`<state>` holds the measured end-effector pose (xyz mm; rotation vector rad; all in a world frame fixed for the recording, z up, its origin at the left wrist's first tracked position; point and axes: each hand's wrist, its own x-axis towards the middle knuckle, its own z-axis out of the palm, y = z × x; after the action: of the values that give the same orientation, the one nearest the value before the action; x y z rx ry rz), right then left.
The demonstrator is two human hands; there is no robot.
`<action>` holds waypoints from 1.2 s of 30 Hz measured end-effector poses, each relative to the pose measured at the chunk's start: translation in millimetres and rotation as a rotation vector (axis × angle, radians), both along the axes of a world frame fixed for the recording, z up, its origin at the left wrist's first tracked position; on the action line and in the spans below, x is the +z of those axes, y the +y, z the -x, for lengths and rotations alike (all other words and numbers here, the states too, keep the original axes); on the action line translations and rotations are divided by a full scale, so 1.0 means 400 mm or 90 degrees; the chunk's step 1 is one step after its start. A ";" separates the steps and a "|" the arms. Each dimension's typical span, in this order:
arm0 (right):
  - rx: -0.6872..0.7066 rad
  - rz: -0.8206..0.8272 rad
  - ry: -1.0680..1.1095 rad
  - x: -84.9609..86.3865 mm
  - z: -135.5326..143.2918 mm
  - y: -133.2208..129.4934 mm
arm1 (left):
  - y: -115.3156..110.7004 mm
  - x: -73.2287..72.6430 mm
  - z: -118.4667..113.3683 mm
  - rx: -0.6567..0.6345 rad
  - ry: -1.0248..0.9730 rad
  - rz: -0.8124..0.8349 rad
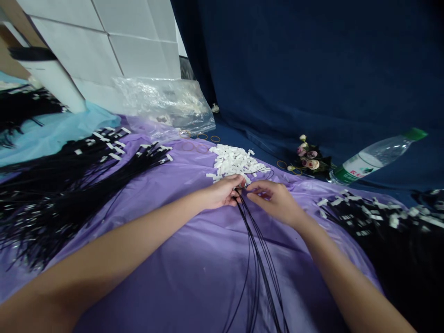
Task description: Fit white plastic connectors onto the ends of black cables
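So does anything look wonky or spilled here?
Nothing seems spilled. The bottle leans right and the white cup leans left, which looks odd, but that may just be the camera's wide view.

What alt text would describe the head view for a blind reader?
Two bare hands, left and right, meet over a purple cloth, the left gripping thin black cords, before a pile of small white pieces; black bundles lie on both sides.

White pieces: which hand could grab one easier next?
Probably the right hand. The left hand is nearest the white pieces but holds the black cords. The right is close too and looks freer, though its fingertips may pinch a cord.
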<state>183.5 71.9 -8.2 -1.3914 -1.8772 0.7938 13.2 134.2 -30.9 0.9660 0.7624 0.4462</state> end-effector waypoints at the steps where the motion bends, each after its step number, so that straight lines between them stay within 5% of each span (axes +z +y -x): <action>1: 0.009 0.008 0.024 -0.009 0.002 0.003 | 0.000 -0.001 0.000 -0.005 -0.005 -0.004; 7: 0.050 0.060 0.108 -0.027 0.020 0.000 | -0.003 -0.006 -0.001 0.011 -0.009 -0.036; 28: -0.030 0.134 0.137 -0.009 0.031 -0.001 | -0.008 0.004 0.000 -0.022 -0.005 -0.050; 36: -0.058 0.273 0.334 0.003 0.013 -0.002 | -0.010 0.006 -0.002 -0.011 0.009 -0.047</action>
<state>178.5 71.0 -7.0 -1.3285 -1.2757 1.4170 13.8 130.4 -28.4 1.0444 0.7544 0.4548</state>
